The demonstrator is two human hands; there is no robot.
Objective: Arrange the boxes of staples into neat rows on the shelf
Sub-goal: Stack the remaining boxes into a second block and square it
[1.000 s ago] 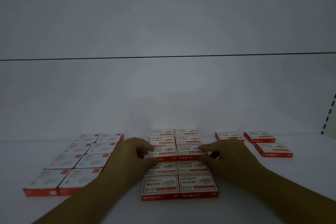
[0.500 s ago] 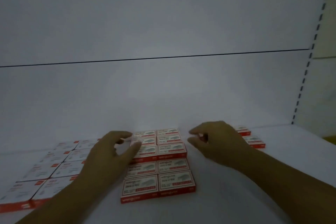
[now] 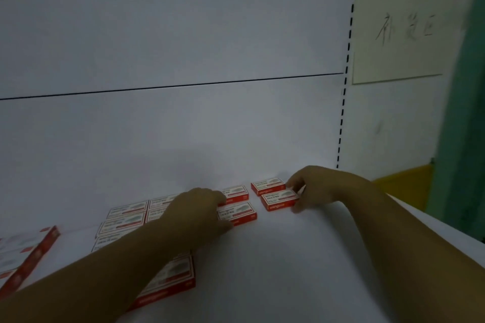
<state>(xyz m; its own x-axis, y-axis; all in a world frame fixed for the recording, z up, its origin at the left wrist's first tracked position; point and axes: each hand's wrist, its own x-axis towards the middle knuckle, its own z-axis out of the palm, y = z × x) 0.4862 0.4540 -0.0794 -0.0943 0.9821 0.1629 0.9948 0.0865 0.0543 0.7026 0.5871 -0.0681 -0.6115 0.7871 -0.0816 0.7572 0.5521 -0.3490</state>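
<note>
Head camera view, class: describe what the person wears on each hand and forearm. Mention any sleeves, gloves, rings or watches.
Nothing shows. The left hand and right hand are bare, no gloves, no rings visible. Both forearms are uncovered to the picture's edge, with no sleeves, watch or bracelet in view.

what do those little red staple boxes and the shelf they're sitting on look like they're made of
The staple boxes look like thin printed cardboard: red sides, pale labelled tops, crisp folded edges, a matte look. The shelf is smooth and plain white with a soft sheen, probably painted metal or laminate; the picture leaves that open.

white back panel (image 3: 170, 34), green wall (image 3: 464, 86)
</note>
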